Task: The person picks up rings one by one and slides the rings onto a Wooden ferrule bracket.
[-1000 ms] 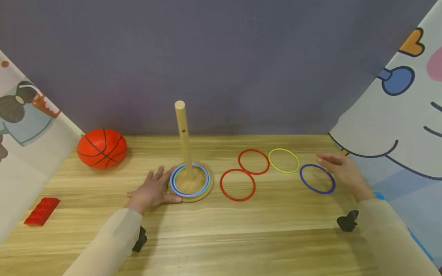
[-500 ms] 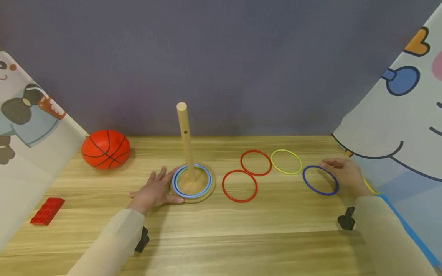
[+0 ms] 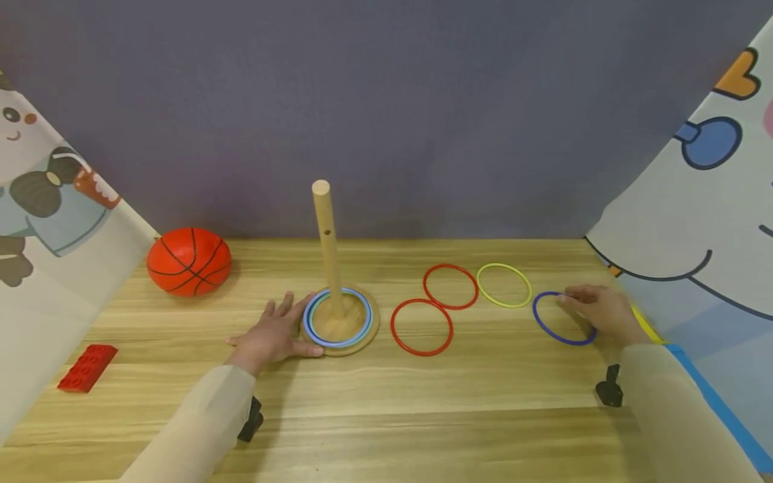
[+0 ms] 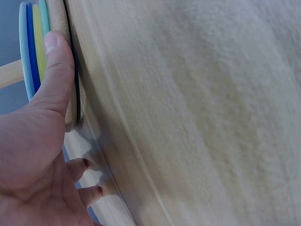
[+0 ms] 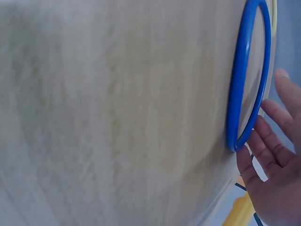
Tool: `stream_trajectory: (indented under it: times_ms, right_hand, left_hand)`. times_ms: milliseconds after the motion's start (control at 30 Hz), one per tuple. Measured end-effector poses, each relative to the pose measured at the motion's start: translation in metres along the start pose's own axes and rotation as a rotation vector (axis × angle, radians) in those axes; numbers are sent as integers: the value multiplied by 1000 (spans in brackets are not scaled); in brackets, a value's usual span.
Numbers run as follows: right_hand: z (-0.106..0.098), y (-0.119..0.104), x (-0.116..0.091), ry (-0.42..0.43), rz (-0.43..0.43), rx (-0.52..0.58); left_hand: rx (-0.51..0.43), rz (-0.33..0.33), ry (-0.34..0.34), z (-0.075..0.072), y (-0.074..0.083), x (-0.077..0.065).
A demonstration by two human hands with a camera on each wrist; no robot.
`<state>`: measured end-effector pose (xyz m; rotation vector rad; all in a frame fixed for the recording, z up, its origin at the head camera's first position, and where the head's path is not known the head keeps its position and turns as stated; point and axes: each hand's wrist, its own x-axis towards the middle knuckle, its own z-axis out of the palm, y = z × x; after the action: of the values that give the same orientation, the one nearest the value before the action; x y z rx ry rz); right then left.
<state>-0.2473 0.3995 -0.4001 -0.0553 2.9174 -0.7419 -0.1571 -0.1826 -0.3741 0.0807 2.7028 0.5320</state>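
My left hand [image 3: 272, 335] rests at the left edge of a ring-toss stand, fingers spread, thumb along the front of its round wooden base [image 3: 376, 322]. A wooden peg [image 3: 329, 248] rises from it. Around the peg lie stacked rings; the left wrist view shows a light blue ring [image 4: 23, 52], a dark blue ring [image 4: 32, 52], a yellow ring [image 4: 39, 61] and a green ring [image 4: 44, 16]. On the right, my right hand [image 3: 606, 314] reaches over the far right rim of a blue ring [image 5: 240, 70], extended fingers right at its edge, thumb apart from it.
Between the stand and the blue ring lie two red rings [image 3: 421, 354] and a yellow-green ring [image 3: 503, 306]. A red basketball-patterned ball [image 3: 190, 261] sits at the back left, a red toy brick [image 3: 88, 369] nearer at left. A grey panel [image 3: 423, 121] closes the back.
My right hand has come down and nearer to the blue ring, now overlapping its right rim. The left hand keeps its place at the base. The whole view has shifted slightly.
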Motion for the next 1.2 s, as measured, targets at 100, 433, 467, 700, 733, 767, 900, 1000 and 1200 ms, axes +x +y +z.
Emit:
stream_trajectory:
  times_ms: [100,433,467,700,733,767,900,1000,1200]
  right_hand:
    - [-1,0,-1,-32,-23,-17]
    - [-1,4,-8,-28,-63,-30]
    - [-1,5,-9,-26,-71,-30]
    - [5,4,-12,30,-150,-46]
    - [5,3,-13,34,-156,-47]
    - [5,2,-14,38,-161,-48]
    - [6,-1,-16,33,-173,-45]
    - [5,-1,-18,38,-197,-37]
    - [4,-2,-24,76,-238,-47]
  left_hand:
    - [1,5,0,1,0,1]
    - [11,1,-3,2,0,2]
    - [11,-2,-4,2,0,2]
    - [6,-15,-7,1,0,1]
    - [6,-15,-7,1,0,1]
    - [6,-14,-8,1,0,1]
    - [0,-6,-7,3,-5,4]
    - [-1,-4,-7,4,-5,4]
    - [-6,-8,-9,1,-2,1]
